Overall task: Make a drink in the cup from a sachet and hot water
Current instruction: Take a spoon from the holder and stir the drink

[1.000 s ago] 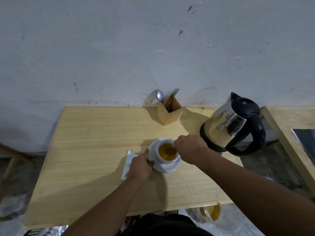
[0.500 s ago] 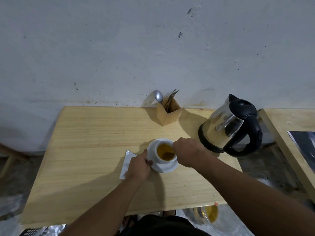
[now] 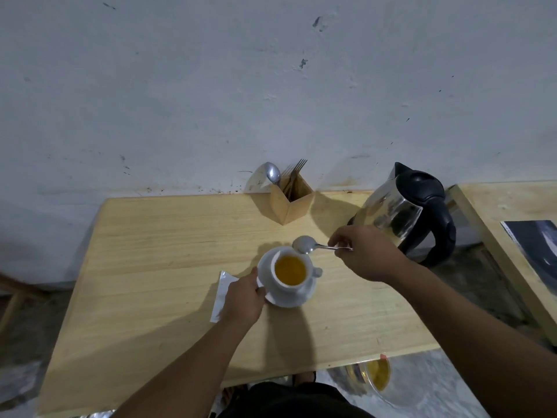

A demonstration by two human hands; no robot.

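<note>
A white cup (image 3: 288, 285) full of orange-yellow drink stands on a white saucer (image 3: 304, 298) in the middle of the wooden table (image 3: 156, 267). My left hand (image 3: 242, 298) grips the saucer's left rim. My right hand (image 3: 366, 256) pinches the handle of a metal spoon (image 3: 305, 244), whose bowl hovers just above the cup's far rim. A white sachet (image 3: 223, 289) lies flat on the table, partly under my left hand. The steel kettle (image 3: 405, 212) with black lid and handle stands right behind my right hand.
A wooden cutlery holder (image 3: 291, 203) with a spoon and forks stands at the table's back edge against the wall. A second wooden table (image 3: 509, 203) with a dark sheet on it is at the right. A container with yellow contents (image 3: 378, 374) sits below the table's front edge.
My right hand has lifted the spoon out of the drink and drawn back to the right. The cup's surface is now fully visible. My left hand stays on the saucer.
</note>
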